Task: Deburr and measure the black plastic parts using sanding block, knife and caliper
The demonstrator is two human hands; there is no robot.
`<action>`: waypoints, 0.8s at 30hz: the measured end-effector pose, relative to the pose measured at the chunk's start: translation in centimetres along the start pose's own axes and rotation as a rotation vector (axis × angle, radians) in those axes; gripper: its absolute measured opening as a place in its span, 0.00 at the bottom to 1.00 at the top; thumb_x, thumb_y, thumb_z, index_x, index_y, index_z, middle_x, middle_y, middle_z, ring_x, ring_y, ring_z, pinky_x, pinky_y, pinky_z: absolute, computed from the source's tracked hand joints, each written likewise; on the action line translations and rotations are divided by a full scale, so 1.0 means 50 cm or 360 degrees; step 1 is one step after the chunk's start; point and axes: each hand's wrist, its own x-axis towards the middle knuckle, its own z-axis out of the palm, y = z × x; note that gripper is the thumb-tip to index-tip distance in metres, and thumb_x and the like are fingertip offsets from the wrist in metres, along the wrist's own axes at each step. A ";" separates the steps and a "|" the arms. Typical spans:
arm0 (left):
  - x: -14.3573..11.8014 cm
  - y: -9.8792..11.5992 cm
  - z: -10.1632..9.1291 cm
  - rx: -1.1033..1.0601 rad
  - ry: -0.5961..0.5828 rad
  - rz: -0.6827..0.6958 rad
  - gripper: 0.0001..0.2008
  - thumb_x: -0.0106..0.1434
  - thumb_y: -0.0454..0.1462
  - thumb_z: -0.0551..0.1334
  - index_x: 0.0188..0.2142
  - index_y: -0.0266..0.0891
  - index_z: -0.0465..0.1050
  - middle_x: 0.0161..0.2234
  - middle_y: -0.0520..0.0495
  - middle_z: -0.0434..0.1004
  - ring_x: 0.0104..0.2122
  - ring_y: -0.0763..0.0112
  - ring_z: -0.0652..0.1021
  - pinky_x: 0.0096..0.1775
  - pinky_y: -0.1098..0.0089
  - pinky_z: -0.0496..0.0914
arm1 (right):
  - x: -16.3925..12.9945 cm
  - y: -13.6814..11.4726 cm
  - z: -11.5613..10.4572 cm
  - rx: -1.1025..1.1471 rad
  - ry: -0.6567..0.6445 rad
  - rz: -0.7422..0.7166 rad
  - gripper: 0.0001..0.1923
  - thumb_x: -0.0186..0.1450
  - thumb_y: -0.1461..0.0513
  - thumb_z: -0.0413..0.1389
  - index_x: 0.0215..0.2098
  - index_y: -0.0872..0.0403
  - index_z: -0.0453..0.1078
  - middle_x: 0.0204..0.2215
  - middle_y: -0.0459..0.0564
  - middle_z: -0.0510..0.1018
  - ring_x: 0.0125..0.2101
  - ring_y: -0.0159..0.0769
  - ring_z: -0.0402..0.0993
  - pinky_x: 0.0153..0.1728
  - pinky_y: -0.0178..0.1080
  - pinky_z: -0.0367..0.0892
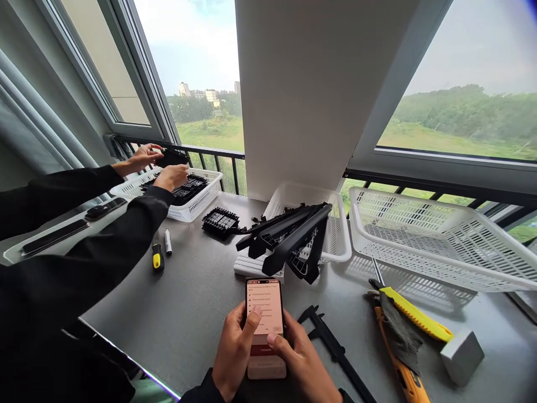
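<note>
A person's left hand point(235, 350) and right hand point(300, 364) cradle a smartphone point(264, 324) low over the near edge of a grey table point(197, 302), fingers wrapped around its sides and both thumbs resting on the glass. The phone stands upright in portrait, its lit screen showing a pale pink page with lines of small text too fine to read, a red band below it, and a light-coloured case at the bottom.

Just right of the hands lies a black caliper point(331, 347); farther right, a yellow-handled mallet point(423, 319) with a grey head and a yellow utility knife point(398, 358) under a dark scrap.

Beyond the phone, long black plastic parts point(289, 235) spill from a tilted white basket point(339, 246), with a larger white perforated basket point(440, 246) to the right. A small yellow screwdriver point(158, 258) and a marker point(168, 242) lie to the left.

At far left a co-worker's black sleeve point(84, 246) stretches across; that person's hands point(159, 165) hold a black part over another white basket point(201, 198) of black pieces.

Behind, a black railing point(218, 162) and open windows frame green fields, distant buildings and a pale sky, split by a white column point(310, 84).
</note>
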 end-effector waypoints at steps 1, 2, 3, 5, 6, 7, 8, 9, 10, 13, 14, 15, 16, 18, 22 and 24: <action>0.000 0.001 -0.001 0.0026 -0.0004 -0.0006 0.27 0.65 0.56 0.66 0.47 0.34 0.82 0.40 0.39 0.88 0.40 0.50 0.85 0.42 0.61 0.77 | 0.000 0.002 -0.001 0.0005 -0.0009 -0.0012 0.36 0.61 0.43 0.69 0.63 0.50 0.77 0.66 0.59 0.76 0.68 0.60 0.67 0.69 0.58 0.60; 0.000 0.001 -0.001 0.0051 -0.0008 -0.0013 0.27 0.65 0.56 0.66 0.47 0.34 0.82 0.40 0.39 0.88 0.39 0.50 0.85 0.42 0.61 0.77 | 0.001 0.004 -0.002 0.0010 -0.0022 -0.0023 0.36 0.62 0.44 0.69 0.64 0.50 0.76 0.66 0.59 0.76 0.67 0.60 0.68 0.69 0.58 0.60; 0.000 0.002 -0.002 0.0071 -0.0013 -0.0016 0.27 0.65 0.56 0.66 0.47 0.34 0.82 0.40 0.39 0.89 0.39 0.51 0.85 0.42 0.61 0.77 | 0.001 0.007 -0.003 0.0014 -0.0037 -0.0030 0.36 0.63 0.44 0.69 0.64 0.50 0.76 0.66 0.59 0.75 0.67 0.60 0.68 0.69 0.58 0.61; -0.001 0.002 -0.003 0.0076 -0.0034 -0.0001 0.27 0.66 0.56 0.66 0.47 0.34 0.82 0.40 0.39 0.89 0.38 0.51 0.85 0.42 0.61 0.77 | 0.002 0.012 -0.006 0.0031 -0.0070 -0.0041 0.36 0.64 0.44 0.68 0.65 0.49 0.75 0.66 0.59 0.75 0.66 0.60 0.70 0.68 0.58 0.62; -0.001 0.003 -0.003 0.0061 -0.0045 0.0013 0.27 0.66 0.57 0.65 0.47 0.35 0.82 0.41 0.39 0.89 0.39 0.51 0.85 0.42 0.61 0.77 | 0.003 0.014 -0.007 0.0042 -0.0090 -0.0048 0.35 0.65 0.45 0.68 0.66 0.49 0.75 0.66 0.59 0.75 0.66 0.60 0.70 0.67 0.59 0.63; -0.001 0.003 -0.003 0.0040 -0.0053 0.0024 0.27 0.67 0.57 0.64 0.47 0.35 0.82 0.41 0.39 0.89 0.39 0.51 0.85 0.42 0.61 0.76 | 0.004 0.016 -0.007 0.0054 -0.0110 -0.0058 0.35 0.66 0.45 0.67 0.66 0.49 0.74 0.66 0.59 0.76 0.65 0.60 0.71 0.67 0.59 0.63; -0.002 0.003 -0.002 0.0015 -0.0059 0.0029 0.28 0.67 0.57 0.63 0.47 0.35 0.82 0.41 0.39 0.89 0.40 0.51 0.85 0.43 0.61 0.76 | 0.004 0.017 -0.007 0.0063 -0.0122 -0.0069 0.34 0.66 0.46 0.67 0.66 0.49 0.74 0.66 0.59 0.76 0.65 0.60 0.71 0.67 0.59 0.63; -0.002 0.003 -0.002 -0.0002 -0.0064 0.0026 0.28 0.68 0.58 0.62 0.47 0.35 0.82 0.40 0.39 0.89 0.39 0.51 0.85 0.42 0.61 0.76 | 0.005 0.018 -0.007 0.0068 -0.0121 -0.0081 0.34 0.66 0.46 0.67 0.66 0.49 0.74 0.65 0.59 0.77 0.65 0.60 0.71 0.67 0.59 0.63; -0.002 0.004 -0.001 -0.0007 -0.0066 0.0022 0.28 0.68 0.58 0.62 0.47 0.35 0.82 0.40 0.39 0.89 0.39 0.51 0.85 0.42 0.61 0.76 | 0.006 0.019 -0.007 0.0066 -0.0116 -0.0093 0.35 0.66 0.45 0.67 0.66 0.49 0.74 0.65 0.59 0.77 0.66 0.60 0.71 0.68 0.59 0.62; -0.002 0.004 -0.001 0.0060 -0.0071 0.0029 0.29 0.68 0.58 0.62 0.48 0.34 0.81 0.40 0.39 0.88 0.38 0.51 0.85 0.41 0.62 0.76 | 0.006 0.020 -0.005 0.0036 -0.0080 -0.0096 0.35 0.65 0.44 0.67 0.65 0.50 0.75 0.65 0.59 0.77 0.66 0.60 0.70 0.68 0.58 0.61; -0.002 0.003 -0.002 0.0093 -0.0069 0.0034 0.29 0.68 0.58 0.62 0.48 0.34 0.81 0.40 0.38 0.88 0.39 0.51 0.85 0.41 0.62 0.76 | 0.006 0.020 -0.004 0.0030 -0.0068 -0.0088 0.35 0.65 0.44 0.67 0.65 0.50 0.75 0.65 0.59 0.77 0.66 0.60 0.71 0.68 0.58 0.62; -0.002 0.003 -0.003 0.0119 -0.0064 0.0039 0.29 0.68 0.58 0.62 0.48 0.34 0.81 0.41 0.38 0.88 0.39 0.51 0.85 0.42 0.62 0.76 | 0.005 0.019 -0.004 0.0028 -0.0054 -0.0077 0.34 0.65 0.45 0.67 0.65 0.50 0.75 0.64 0.59 0.77 0.65 0.59 0.72 0.67 0.57 0.63; -0.001 0.001 -0.003 0.0135 -0.0058 0.0047 0.29 0.68 0.59 0.62 0.47 0.34 0.81 0.41 0.38 0.88 0.40 0.51 0.84 0.42 0.62 0.76 | 0.004 0.018 -0.004 0.0028 -0.0040 -0.0070 0.34 0.65 0.45 0.68 0.64 0.50 0.76 0.64 0.59 0.78 0.64 0.59 0.72 0.67 0.57 0.64; -0.001 -0.001 -0.004 0.0126 -0.0053 0.0058 0.29 0.68 0.59 0.61 0.47 0.34 0.81 0.41 0.38 0.88 0.40 0.51 0.84 0.42 0.62 0.77 | 0.001 0.016 -0.004 0.0035 -0.0002 -0.0071 0.33 0.63 0.46 0.69 0.63 0.50 0.77 0.62 0.60 0.80 0.63 0.60 0.74 0.66 0.57 0.66; -0.003 0.001 -0.002 0.0045 -0.0013 0.0054 0.28 0.66 0.58 0.63 0.45 0.35 0.83 0.37 0.39 0.88 0.37 0.52 0.84 0.38 0.63 0.77 | -0.010 0.017 -0.011 0.0028 0.0114 0.0021 0.32 0.63 0.46 0.69 0.61 0.50 0.79 0.60 0.57 0.81 0.65 0.58 0.72 0.66 0.53 0.66; -0.005 0.005 0.001 0.0029 0.0004 0.0063 0.28 0.66 0.58 0.63 0.43 0.35 0.83 0.35 0.40 0.87 0.35 0.53 0.83 0.37 0.64 0.77 | -0.014 0.018 -0.016 -0.0003 0.0210 0.0118 0.30 0.65 0.45 0.67 0.60 0.49 0.80 0.62 0.54 0.80 0.67 0.57 0.69 0.67 0.51 0.65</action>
